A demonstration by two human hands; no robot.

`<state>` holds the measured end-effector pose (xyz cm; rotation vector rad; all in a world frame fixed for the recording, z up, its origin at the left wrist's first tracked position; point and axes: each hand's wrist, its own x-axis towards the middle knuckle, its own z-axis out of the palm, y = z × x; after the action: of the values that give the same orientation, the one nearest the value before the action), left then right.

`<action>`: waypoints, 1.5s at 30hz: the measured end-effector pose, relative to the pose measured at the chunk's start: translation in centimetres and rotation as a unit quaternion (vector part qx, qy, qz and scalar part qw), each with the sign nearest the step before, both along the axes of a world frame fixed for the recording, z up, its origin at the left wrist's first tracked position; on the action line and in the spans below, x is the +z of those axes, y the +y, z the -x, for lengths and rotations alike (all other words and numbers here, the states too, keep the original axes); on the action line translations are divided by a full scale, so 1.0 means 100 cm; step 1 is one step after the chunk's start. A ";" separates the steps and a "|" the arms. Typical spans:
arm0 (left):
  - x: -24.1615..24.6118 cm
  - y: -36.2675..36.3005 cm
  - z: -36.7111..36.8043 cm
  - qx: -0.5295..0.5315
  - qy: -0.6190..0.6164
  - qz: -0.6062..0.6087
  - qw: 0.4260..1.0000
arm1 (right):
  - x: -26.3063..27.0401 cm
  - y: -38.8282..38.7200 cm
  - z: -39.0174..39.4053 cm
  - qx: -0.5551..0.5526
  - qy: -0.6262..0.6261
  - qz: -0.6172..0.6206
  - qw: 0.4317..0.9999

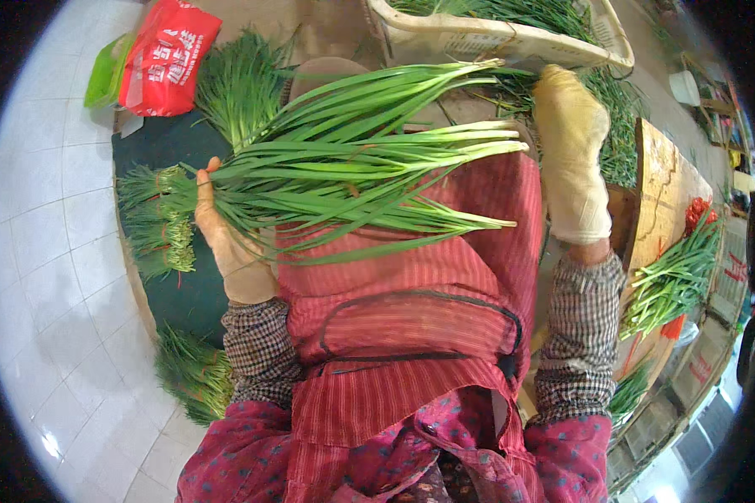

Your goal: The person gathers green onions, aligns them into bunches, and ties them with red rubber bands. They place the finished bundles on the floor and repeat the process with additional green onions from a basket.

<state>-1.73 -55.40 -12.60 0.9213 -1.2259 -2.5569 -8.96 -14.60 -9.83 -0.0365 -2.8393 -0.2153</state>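
Observation:
My left hand (223,236), in a pale glove with bare fingertips showing, grips the leafy ends of long flat green stalks that look like Chinese chives (352,165). They fan out to the right over the striped red apron (409,264) on my lap, pale root ends pointing right. My right hand (569,151), in a cream glove, is beyond those root ends, near a heap of loose greens (623,129). Its fingers are bent out of sight, so whether it holds anything is hidden.
On a dark surface at the left lie tied green bundles (173,232), with more greens (245,88) above. A red packet (170,56) is at upper left. A pale plastic crate (459,41) of greens stands ahead. At right, a wooden board (657,182) bears another bunch (670,283).

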 end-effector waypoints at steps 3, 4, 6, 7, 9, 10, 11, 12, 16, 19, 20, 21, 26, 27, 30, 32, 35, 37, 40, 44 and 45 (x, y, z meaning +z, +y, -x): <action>-0.003 -0.006 -0.001 0.013 -0.023 0.006 1.000 | 0.009 0.048 0.006 -0.140 -0.071 -0.084 0.984; -0.003 -0.008 0.000 0.019 -0.024 -0.003 1.000 | 0.013 0.055 0.001 -0.131 -0.044 -0.076 0.988; -0.004 -0.008 0.000 0.008 -0.010 -0.023 1.000 | 0.023 0.054 -0.021 -0.146 -0.001 -0.010 0.989; -0.005 -0.007 0.000 -0.009 0.008 -0.036 0.999 | 0.026 0.044 -0.036 -0.173 -0.015 0.176 0.969; -0.004 -0.003 -0.001 -0.018 0.014 -0.025 0.999 | 0.032 0.009 -0.072 -0.137 -0.044 0.501 0.853; -0.003 -0.001 -0.002 -0.009 0.002 -0.003 1.000 | 0.036 -0.012 -0.091 -0.088 -0.070 0.636 0.764; -0.003 0.000 -0.003 -0.020 0.021 0.037 0.999 | 0.037 -0.033 -0.100 -0.051 -0.133 0.730 0.668; -0.002 0.001 -0.004 -0.027 0.025 0.019 0.999 | 0.039 -0.048 -0.104 -0.070 -0.193 0.765 0.610; -0.002 -0.002 -0.003 -0.032 -0.019 0.051 0.998 | 0.032 -0.098 -0.096 -0.082 -0.172 0.811 0.553; -0.001 -0.004 0.001 -0.019 0.005 0.008 1.000 | 0.029 -0.110 -0.091 -0.108 -0.169 0.811 0.549; 0.000 -0.004 0.003 -0.005 0.010 -0.026 1.000 | 0.029 -0.111 -0.092 -0.110 -0.173 0.809 0.551; 0.001 -0.002 0.003 -0.017 0.022 -0.002 1.000 | 0.030 -0.111 -0.095 -0.112 -0.176 0.807 0.553; 0.019 0.020 -0.007 0.008 0.030 0.003 1.000 | 0.044 -0.101 -0.101 0.071 0.169 0.430 0.884; 0.022 0.024 -0.010 0.001 0.039 -0.007 0.999 | 0.046 -0.098 -0.098 0.113 0.206 0.322 0.917; 0.027 0.028 -0.009 -0.011 0.038 0.020 0.999 | 0.051 -0.087 -0.084 0.172 0.104 0.187 0.961; 0.026 0.026 -0.009 0.002 0.047 0.032 0.998 | 0.054 -0.085 -0.077 0.203 0.064 0.176 0.961; 0.021 0.021 -0.008 0.024 0.016 0.051 0.998 | 0.057 -0.083 -0.070 0.187 0.172 0.263 0.931; 0.017 0.019 -0.008 0.015 0.040 0.026 0.999 | 0.061 -0.081 -0.068 0.205 0.174 0.281 0.921; 0.014 0.015 -0.008 -0.008 0.044 0.016 0.999 | 0.065 -0.083 -0.065 0.210 0.062 0.206 0.954; 0.008 0.007 -0.004 0.000 0.044 -0.007 0.999 | 0.058 -0.091 -0.056 0.244 -0.043 0.174 0.953; 0.007 0.004 -0.003 0.010 0.036 -0.020 0.999 | 0.057 -0.093 -0.054 0.240 -0.054 0.188 0.951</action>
<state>-1.41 -54.98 -11.94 0.8374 -1.1442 -2.5831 -3.56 -23.87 -4.17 0.5953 -2.8434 0.4392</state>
